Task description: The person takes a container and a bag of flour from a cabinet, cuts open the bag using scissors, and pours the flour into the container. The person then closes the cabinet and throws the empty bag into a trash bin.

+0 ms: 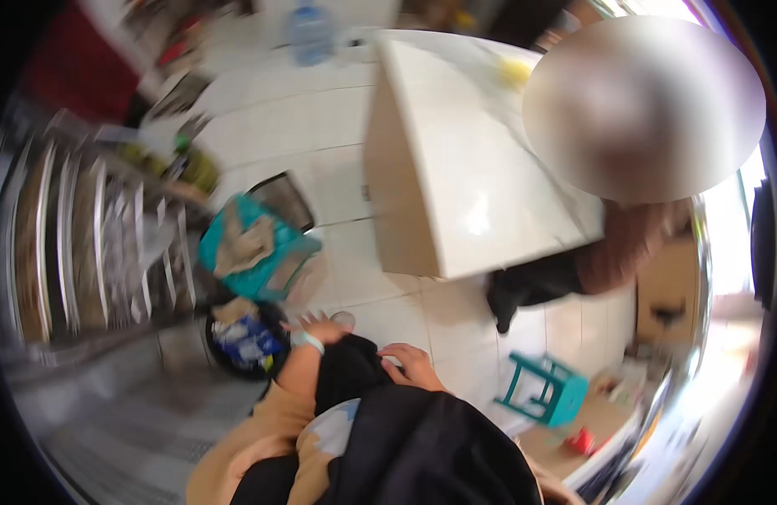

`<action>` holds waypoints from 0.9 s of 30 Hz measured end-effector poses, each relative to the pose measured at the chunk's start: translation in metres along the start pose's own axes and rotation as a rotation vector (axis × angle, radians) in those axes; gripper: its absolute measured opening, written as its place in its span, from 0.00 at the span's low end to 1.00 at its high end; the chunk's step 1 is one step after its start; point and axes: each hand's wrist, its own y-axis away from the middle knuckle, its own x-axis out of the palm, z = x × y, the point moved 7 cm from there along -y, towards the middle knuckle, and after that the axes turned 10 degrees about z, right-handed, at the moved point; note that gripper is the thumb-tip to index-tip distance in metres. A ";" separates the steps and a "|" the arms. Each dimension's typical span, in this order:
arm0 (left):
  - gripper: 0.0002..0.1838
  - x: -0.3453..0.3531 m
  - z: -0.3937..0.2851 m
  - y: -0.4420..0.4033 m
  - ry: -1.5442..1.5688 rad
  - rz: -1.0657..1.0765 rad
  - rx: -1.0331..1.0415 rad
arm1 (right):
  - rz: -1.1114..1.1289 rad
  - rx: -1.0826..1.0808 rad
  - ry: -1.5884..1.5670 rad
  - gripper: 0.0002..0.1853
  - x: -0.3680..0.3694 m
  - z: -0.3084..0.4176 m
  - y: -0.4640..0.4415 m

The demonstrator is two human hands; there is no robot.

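Observation:
My left hand [318, 326], with a pale band at its wrist, has its fingers stretched out and slightly spread beside my dark trousers [342, 370]. Nothing shows in it. Just beyond it are a black bin [281, 358] with blue and white wrappers in it and a teal plastic stool or tub [270, 278] with a beige cloth [243, 242] on top. On the other side of the trousers, my right hand [412, 365] rests against the dark fabric, its fingers loosely extended. No object is visible in it. Motion blur softens the details.
A white-topped counter [489, 168] stands ahead, with a person [632, 236] at its right end. Metal shelving [102, 244] lines the left side. A teal stool [550, 391] lies to the right near a red item [580, 441]. A blue water jug [310, 35] stands far ahead.

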 end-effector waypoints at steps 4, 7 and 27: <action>0.51 0.141 -0.158 0.006 -0.510 0.144 0.490 | -0.134 -0.010 -0.028 0.13 -0.052 -0.034 0.055; 0.49 0.189 -0.225 0.006 -0.758 0.259 0.612 | -0.358 0.045 -0.085 0.14 -0.084 -0.089 0.110; 0.37 0.379 -0.801 0.018 -0.699 0.283 0.462 | -1.045 0.618 -0.696 0.14 -0.475 -0.564 0.586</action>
